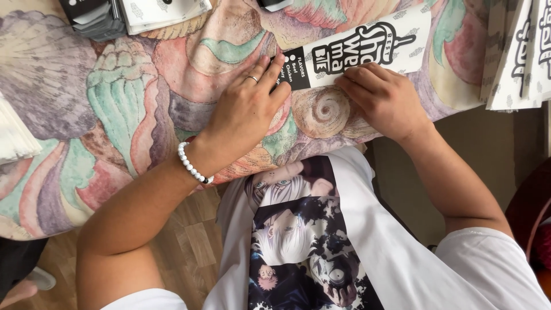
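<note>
The left hand (244, 109) lies flat, fingers spread, pressing the dark end of one long paper sleeve (367, 49) at upper centre; it grasps nothing. The right hand (381, 97), fingers curled, pins the sleeve's lower edge, its grip released too. One white bead bracelet (193, 166) rings the left wrist. Two paper stacks sit at upper left (138, 14) and upper right (516, 51), on a shell-patterned cloth (86, 103).

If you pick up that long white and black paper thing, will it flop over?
Probably yes. The flat paper sleeve lies thin and flush on the shell-patterned cloth, so it likely bends when lifted by one end. It looks light. Both the left hand and the right hand press it down, so it might slide or crease easily.
</note>
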